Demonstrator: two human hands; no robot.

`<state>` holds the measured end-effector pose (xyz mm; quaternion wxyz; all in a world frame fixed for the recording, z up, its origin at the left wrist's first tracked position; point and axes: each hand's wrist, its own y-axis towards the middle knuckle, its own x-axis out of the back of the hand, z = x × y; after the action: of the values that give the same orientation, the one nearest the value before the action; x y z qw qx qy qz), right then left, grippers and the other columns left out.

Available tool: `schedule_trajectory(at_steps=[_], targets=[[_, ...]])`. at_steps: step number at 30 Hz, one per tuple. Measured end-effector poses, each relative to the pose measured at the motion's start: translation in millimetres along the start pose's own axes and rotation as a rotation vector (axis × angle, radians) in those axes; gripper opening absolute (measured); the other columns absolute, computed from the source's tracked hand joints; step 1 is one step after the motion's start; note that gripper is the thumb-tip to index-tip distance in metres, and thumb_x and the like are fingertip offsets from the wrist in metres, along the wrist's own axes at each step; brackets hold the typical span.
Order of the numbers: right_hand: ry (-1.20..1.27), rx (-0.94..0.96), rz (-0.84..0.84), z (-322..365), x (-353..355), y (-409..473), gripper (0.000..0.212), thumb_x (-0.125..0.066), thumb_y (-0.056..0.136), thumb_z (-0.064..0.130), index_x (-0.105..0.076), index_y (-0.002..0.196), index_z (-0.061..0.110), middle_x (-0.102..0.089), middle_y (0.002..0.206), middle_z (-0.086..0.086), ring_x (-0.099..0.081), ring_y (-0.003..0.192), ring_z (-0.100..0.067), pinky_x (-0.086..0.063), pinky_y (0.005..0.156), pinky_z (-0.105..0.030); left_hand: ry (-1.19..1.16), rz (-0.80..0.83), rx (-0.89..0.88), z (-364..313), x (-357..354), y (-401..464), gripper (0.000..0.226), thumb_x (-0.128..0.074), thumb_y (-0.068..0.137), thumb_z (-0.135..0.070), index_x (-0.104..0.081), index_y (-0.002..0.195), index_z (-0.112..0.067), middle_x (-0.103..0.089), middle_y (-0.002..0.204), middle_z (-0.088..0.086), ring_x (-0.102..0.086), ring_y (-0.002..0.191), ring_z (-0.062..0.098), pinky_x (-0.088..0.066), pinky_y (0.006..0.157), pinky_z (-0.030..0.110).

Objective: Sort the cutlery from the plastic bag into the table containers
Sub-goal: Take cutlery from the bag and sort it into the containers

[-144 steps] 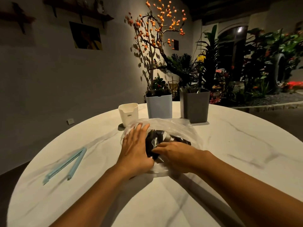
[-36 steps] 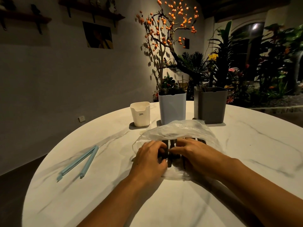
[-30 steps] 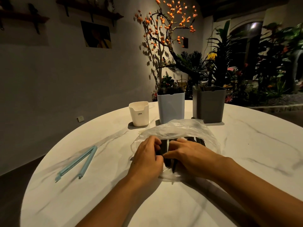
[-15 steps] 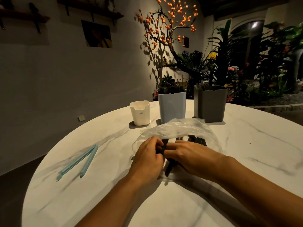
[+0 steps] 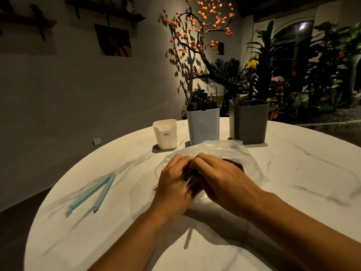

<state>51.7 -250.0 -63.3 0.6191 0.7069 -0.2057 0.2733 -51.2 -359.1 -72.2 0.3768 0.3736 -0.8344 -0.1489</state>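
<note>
Dim room, grey wall with a picture and shelves, a tree with orange berries and leafy plants behind a round white marble worktop [image 5: 293,173]. Clear crumpled plastic bag [image 5: 230,151] lies mid-worktop, dark cutlery [image 5: 235,165] inside it, mostly hidden. Left hand [image 5: 173,184] and right hand [image 5: 218,178] sit together over the bag's near side – fingers [image 5: 203,159] of both curled in, pinching plastic and a dark piece between them; a thin pale glinting bit shows in the gap, cannot tell what. Behind the bag stand three containers in a row: small white plastic cup marked CRBW [image 5: 165,136], tall pale blue square container [image 5: 203,126], tall grey square container [image 5: 249,122] with pale items poking out of the top. Light blue plastic sealing clip [image 5: 91,194] lies open in a V, well apart on the left.
</note>
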Motion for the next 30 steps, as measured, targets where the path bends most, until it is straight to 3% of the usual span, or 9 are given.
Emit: schedule_trajectory(at_steps=[2,4,8,13,16,20,23,27,30], targets=[[0.022,-0.045,-0.014,0.6,1.2,1.1,0.050,-0.071,0.068,0.021,-0.053,0.115,0.012,-0.068,0.096,-0.010,-0.070,0.071,-0.020,-0.051,0.071,-0.014,0.006,-0.041,-0.042,-1.1,1.4,0.8,0.032,-0.063,0.074,-0.041,-0.051,0.104,-0.039,-0.055,0.104,-0.020,-0.057,0.089,-0.007,-0.038,0.078,-0.006],[0.063,-0.117,-0.012,-1.0,1.1,2.6,0.048,-0.077,0.071,0.020,-0.054,0.113,0.015,-0.063,0.102,-0.007,-0.066,0.075,-0.017,-0.049,0.071,-0.011,0.027,-0.072,-0.068,-1.4,0.8,1.6,0.029,-0.065,0.077,-0.037,-0.054,0.103,-0.035,-0.058,0.102,-0.017,-0.057,0.085,-0.008,-0.036,0.075,-0.008],[0.149,-0.214,-0.050,-0.6,-0.9,6.6,0.033,-0.069,0.077,0.024,-0.061,0.108,0.016,-0.058,0.103,-0.002,-0.061,0.082,-0.013,-0.054,0.071,-0.015,0.051,-0.154,-0.125,1.2,-0.1,2.2,0.029,-0.074,0.080,-0.023,-0.058,0.102,-0.034,-0.060,0.100,-0.018,-0.055,0.086,-0.011,-0.034,0.077,-0.009],[0.199,-0.261,-0.008,-3.9,2.3,6.4,0.027,-0.062,0.080,0.031,-0.072,0.102,0.018,-0.063,0.095,0.004,-0.060,0.082,-0.008,-0.055,0.073,-0.014,0.008,-0.098,-0.078,3.6,3.4,1.0,0.022,-0.067,0.077,-0.036,-0.061,0.098,-0.037,-0.064,0.096,-0.019,-0.064,0.088,0.001,-0.045,0.081,0.002],[0.239,-0.272,-0.002,-4.3,5.5,9.0,0.028,-0.060,0.080,0.034,-0.074,0.100,0.020,-0.064,0.092,0.009,-0.062,0.080,-0.006,-0.054,0.072,-0.011,-0.016,-0.067,-0.073,0.1,5.9,0.6,0.022,-0.062,0.073,-0.041,-0.058,0.095,-0.043,-0.059,0.090,-0.029,-0.063,0.085,-0.004,-0.043,0.077,-0.002],[0.292,-0.300,-0.012,-5.0,11.4,11.6,0.027,-0.062,0.077,0.036,-0.074,0.096,0.020,-0.057,0.088,0.019,-0.058,0.072,0.005,-0.046,0.068,0.001,-0.065,-0.032,-0.061,0.8,6.3,0.6,0.030,-0.072,0.080,-0.025,-0.059,0.095,-0.048,-0.062,0.092,-0.032,-0.064,0.087,-0.010,-0.045,0.078,0.000],[0.344,-0.323,-0.037,-6.4,13.1,10.7,0.029,-0.064,0.075,0.037,-0.075,0.094,0.018,-0.057,0.086,0.019,-0.057,0.070,0.006,-0.048,0.069,0.000,-0.051,-0.024,-0.061,2.1,5.5,0.9,0.032,-0.073,0.084,-0.019,-0.060,0.093,-0.046,-0.063,0.089,-0.030,-0.063,0.087,-0.010,-0.046,0.079,0.001],[0.413,-0.364,-0.050,-5.2,14.1,7.6,0.035,-0.066,0.074,0.045,-0.069,0.101,0.024,-0.058,0.095,0.019,-0.060,0.084,-0.002,-0.053,0.072,-0.009,-0.103,-0.028,-0.029,-2.2,6.6,0.3,0.018,-0.070,0.081,-0.031,-0.063,0.095,-0.040,-0.068,0.094,-0.021,-0.067,0.088,-0.002,-0.049,0.081,0.006],[0.521,-0.507,-0.084,-10.4,17.2,6.5,0.040,-0.056,0.078,0.059,-0.062,0.107,0.033,-0.059,0.104,0.021,-0.057,0.100,0.002,-0.051,0.080,-0.012,-0.282,-0.076,0.042,-6.6,12.2,0.8,0.013,-0.069,0.082,-0.028,-0.067,0.093,-0.034,-0.072,0.084,-0.022,-0.067,0.086,-0.007,-0.050,0.069,0.007]])
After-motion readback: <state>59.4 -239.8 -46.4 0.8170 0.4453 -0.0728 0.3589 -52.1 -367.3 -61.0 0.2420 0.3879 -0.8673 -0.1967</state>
